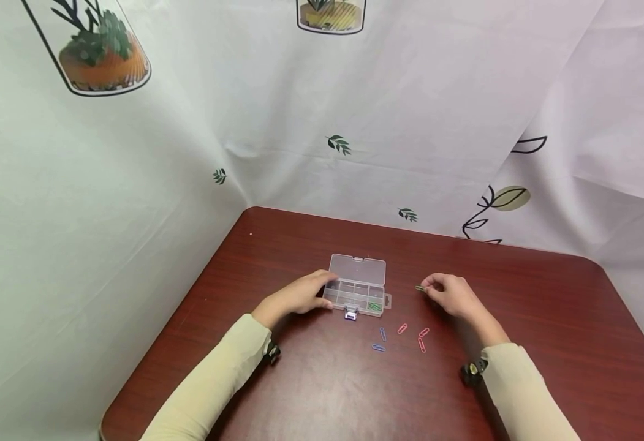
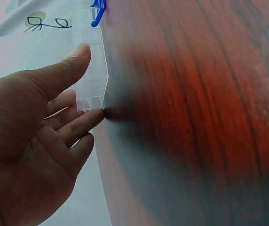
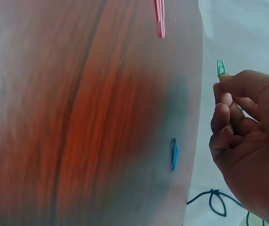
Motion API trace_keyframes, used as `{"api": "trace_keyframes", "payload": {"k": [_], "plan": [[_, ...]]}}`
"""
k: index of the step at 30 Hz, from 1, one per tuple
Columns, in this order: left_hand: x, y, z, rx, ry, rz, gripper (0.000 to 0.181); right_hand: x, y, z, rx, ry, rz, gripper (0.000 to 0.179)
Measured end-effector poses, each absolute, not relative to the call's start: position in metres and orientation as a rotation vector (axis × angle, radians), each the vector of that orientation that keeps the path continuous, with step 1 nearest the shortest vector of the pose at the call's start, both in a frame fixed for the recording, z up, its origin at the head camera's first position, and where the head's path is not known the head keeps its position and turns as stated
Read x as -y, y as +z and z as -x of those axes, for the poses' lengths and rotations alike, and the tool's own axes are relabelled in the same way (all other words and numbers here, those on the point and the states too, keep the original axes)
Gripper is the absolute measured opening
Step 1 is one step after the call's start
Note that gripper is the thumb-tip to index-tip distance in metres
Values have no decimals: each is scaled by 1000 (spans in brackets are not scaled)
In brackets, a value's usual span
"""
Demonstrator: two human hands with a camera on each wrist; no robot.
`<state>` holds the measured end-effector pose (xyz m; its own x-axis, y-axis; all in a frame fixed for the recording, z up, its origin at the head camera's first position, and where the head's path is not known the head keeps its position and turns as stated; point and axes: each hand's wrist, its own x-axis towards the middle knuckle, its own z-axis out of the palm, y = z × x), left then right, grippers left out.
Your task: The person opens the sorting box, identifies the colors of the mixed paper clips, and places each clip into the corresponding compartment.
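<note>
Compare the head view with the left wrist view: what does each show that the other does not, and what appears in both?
Only the head view: the right hand pinching a green paperclip, three loose pink paperclips, two loose blue paperclips, and the green paperclips lying in a compartment.

Only the left wrist view: the palm of the left hand.

Both: the left hand at one end of the clear box, its clasp, the reddish-brown table and the white patterned backdrop.
</note>
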<state>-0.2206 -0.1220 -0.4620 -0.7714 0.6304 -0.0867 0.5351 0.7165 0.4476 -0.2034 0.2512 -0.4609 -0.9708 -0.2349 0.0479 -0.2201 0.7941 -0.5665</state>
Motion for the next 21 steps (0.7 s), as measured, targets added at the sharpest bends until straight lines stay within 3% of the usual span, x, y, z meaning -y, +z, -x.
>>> {"api": "trace_keyframes", "payload": {"k": [21], "plan": [[122, -462, 220, -2684, 605, -934, 65, -212, -453, 188, -2962, -1000, 582, 6]]}}
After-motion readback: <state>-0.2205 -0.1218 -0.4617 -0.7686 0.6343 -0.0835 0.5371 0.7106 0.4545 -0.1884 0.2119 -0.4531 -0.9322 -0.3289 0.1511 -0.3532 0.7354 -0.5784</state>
